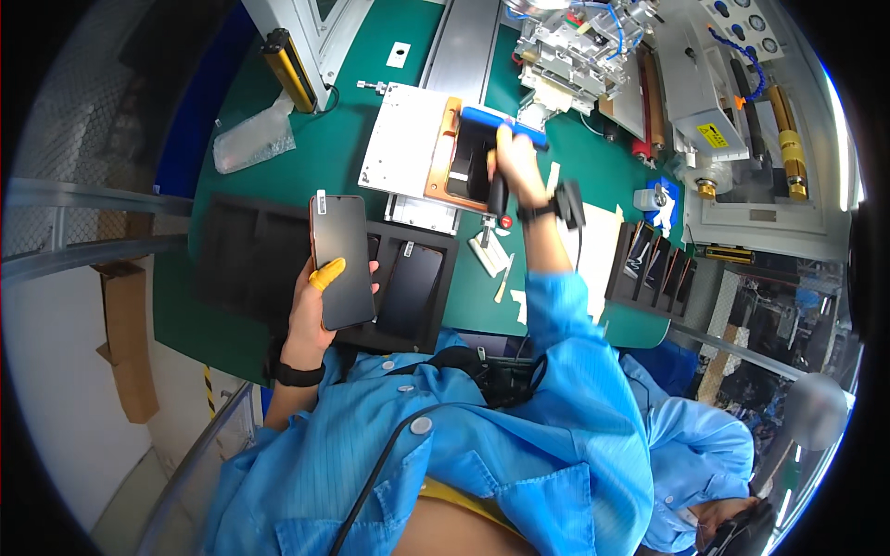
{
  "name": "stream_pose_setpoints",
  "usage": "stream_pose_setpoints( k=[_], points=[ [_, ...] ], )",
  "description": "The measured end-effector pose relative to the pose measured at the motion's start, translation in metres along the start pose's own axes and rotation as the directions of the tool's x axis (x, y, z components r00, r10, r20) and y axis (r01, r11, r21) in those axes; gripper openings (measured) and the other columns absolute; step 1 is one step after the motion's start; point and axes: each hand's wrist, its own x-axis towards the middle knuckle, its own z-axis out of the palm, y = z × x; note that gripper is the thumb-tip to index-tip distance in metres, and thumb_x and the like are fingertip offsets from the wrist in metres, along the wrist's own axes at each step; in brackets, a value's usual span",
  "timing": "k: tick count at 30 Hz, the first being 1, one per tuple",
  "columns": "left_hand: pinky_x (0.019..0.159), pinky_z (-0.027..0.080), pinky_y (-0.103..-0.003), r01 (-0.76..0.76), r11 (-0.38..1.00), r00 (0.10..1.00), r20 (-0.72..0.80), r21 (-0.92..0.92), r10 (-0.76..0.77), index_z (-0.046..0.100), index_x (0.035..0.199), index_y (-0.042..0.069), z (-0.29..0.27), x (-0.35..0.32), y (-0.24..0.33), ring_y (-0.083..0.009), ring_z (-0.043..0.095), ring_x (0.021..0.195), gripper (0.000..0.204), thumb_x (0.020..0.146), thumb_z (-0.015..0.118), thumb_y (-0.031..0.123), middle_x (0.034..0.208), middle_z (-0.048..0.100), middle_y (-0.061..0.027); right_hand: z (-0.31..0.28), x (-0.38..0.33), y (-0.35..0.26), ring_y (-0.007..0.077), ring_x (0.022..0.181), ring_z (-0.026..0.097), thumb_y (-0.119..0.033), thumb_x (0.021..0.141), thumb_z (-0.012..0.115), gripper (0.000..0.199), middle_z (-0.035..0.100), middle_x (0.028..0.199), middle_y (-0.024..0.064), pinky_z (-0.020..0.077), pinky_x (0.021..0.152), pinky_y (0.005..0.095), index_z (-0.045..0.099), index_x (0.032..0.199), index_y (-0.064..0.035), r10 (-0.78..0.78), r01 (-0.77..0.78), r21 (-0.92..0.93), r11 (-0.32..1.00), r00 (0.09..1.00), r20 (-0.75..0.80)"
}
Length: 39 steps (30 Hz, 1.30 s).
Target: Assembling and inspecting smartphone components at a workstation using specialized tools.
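Observation:
My left hand, a yellow cot on its thumb, is closed around a dark smartphone. The phone is held face up above a black foam tray, with a small white label at its top edge. On the bench ahead, my right hand grips the black handle of a hand roller with a long blue barrel; its fingers are partly hidden. The roller is over a copper-coloured frame on a white fixture plate. Inside the frame lies a dark panel, partly covered by the hand.
Another dark phone lies in the black foam tray. Bubble wrap is at the left. A metal mechanism stands at the back, and a slotted black rack is at right. A person in blue is close on my right.

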Motion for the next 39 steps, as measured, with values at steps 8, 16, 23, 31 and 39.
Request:
stream_pose_setpoints(
  k=[8, 16, 23, 31, 39],
  points=[
    [0.073, 0.051, -0.043, 0.005, 0.997, 0.996, 0.092, -0.081, 0.002, 0.035, 0.122, 0.007, -0.007, 0.009, -0.001, -0.0313, 0.055, 0.095, 0.043, 0.084, 0.05, 0.019, 0.108, 0.049, -0.0145, -0.023, -0.022, 0.024, 0.0145, 0.036, 0.047, -0.023, 0.087, 0.041, 0.027, 0.048, 0.051, 0.0061, 0.0387, 0.035, 0.0272, 0.047, 0.081, 0.003, -0.142, 0.143, -0.077, 0.987, 0.99, 0.023],
    [0.076, 0.049, -0.048, 0.037, 0.989, 0.972, 0.233, -0.146, -0.002, 0.03, 0.127, 0.014, -0.001, 0.005, -0.016, -0.0349, 0.052, 0.1, 0.049, 0.086, 0.044, 0.038, 0.113, 0.047, -0.0133, -0.001, -0.02, 0.019, 0.0196, 0.036, 0.05, -0.031, 0.086, 0.038, 0.045, 0.049, 0.043, 0.011, 0.0406, 0.037, 0.0314, 0.045, 0.056, 0.001, 0.017, -0.018, 0.021, 1.0, 1.0, 0.009],
    [0.09, 0.034, -0.057, 0.109, 0.989, 0.901, 0.43, -0.096, -0.057, 0.019, 0.135, 0.022, 0.026, 0.013, -0.017, -0.0422, 0.032, 0.118, 0.057, 0.087, 0.02, 0.053, 0.134, 0.026, -0.0151, -0.027, -0.131, 0.098, 0.0155, 0.038, 0.048, -0.025, 0.088, 0.044, 0.027, 0.05, 0.054, 0.0079, 0.037, 0.033, 0.0265, 0.04, 0.09, 0.0012, 0.272, -0.254, 0.104, 0.962, 0.93, -0.248],
    [0.087, 0.037, -0.055, 0.234, 0.962, 0.872, 0.468, -0.141, -0.144, 0.02, 0.134, 0.023, 0.053, 0.004, -0.035, -0.0413, 0.035, 0.116, 0.058, 0.086, 0.016, 0.055, 0.132, 0.029, -0.0165, -0.049, -0.094, 0.22, 0.0164, 0.036, 0.046, -0.018, 0.088, 0.038, 0.026, 0.048, 0.049, 0.0095, 0.0388, 0.035, 0.0295, 0.042, 0.073, 0.0024, 0.45, -0.401, 0.204, 0.893, 0.803, -0.39],
    [0.09, 0.031, -0.059, 0.274, 0.95, 0.857, 0.485, -0.148, -0.171, 0.015, 0.135, 0.02, 0.073, -0.002, -0.033, -0.0436, 0.028, 0.12, 0.065, 0.084, 0.015, 0.059, 0.135, 0.025, -0.0178, -0.104, -0.079, 0.279, 0.018, 0.039, 0.047, -0.016, 0.085, 0.042, 0.027, 0.047, 0.049, 0.01, 0.0413, 0.038, 0.0301, 0.044, 0.067, 0.0042, 0.449, -0.189, 0.453, 0.871, 0.68, -0.579]
  ],
)
